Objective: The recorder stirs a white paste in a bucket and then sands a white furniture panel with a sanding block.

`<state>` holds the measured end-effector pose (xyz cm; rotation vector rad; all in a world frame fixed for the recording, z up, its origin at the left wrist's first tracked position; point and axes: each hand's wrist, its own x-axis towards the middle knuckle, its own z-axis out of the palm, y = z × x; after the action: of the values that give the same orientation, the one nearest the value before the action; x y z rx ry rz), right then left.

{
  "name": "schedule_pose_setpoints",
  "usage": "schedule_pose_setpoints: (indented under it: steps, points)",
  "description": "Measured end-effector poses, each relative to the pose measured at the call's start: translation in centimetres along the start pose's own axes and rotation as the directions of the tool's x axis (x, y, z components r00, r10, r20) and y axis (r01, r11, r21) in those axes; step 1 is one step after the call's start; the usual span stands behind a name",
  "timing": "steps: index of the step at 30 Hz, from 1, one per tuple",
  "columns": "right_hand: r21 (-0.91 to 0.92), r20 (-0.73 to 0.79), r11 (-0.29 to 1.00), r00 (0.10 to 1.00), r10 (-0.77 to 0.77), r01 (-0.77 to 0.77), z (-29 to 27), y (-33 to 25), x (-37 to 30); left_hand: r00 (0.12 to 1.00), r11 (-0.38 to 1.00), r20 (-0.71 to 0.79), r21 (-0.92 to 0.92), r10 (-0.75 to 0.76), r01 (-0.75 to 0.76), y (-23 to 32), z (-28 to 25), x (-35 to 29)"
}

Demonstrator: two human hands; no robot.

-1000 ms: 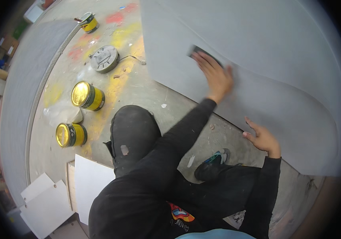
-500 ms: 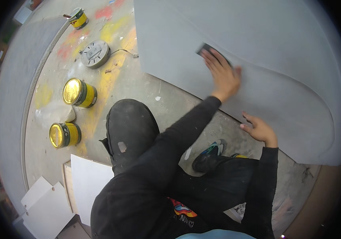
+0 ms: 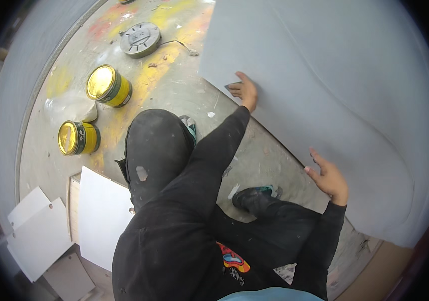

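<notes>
A large smooth grey panel point(image 3: 284, 100) with a shallow curved ridge fills the right side. My left hand point(image 3: 244, 92) is at its near left edge, fingers pressed over a dark piece of sandpaper point(image 3: 228, 88). Only a corner of the sandpaper shows beside the fingers; the rest is hidden under them. Farther right along the same edge, my right hand point(image 3: 328, 179) lies with fingers spread and thumb apart, holding nothing. It is at the panel's border, though I cannot tell how firmly it touches.
Two yellow-lidded paint cans, one farther point(image 3: 109, 86) and one nearer point(image 3: 79, 138), stand on the paint-stained floor point(image 3: 174, 80) at left. Beyond them lies a round grey disc-shaped object point(image 3: 140, 40) with a cord. White boards point(image 3: 101, 215) lean at lower left, beside my knee point(image 3: 156, 145).
My left hand has swept the sandpaper from the panel's inner surface back to its near left edge. The right hand stays by the border. The view has shifted somewhat.
</notes>
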<state>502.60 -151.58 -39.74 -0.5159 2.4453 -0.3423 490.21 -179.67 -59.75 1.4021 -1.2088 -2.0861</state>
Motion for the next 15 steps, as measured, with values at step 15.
schedule_pose_setpoints:
  steps: [15]
  points:
    - [-0.161,0.192,0.982,0.973,0.127,-0.096,2.7,-1.8,5.1,0.99,0.969,0.128,-0.231,-0.056,0.084,-5.9,-4.3,14.6]
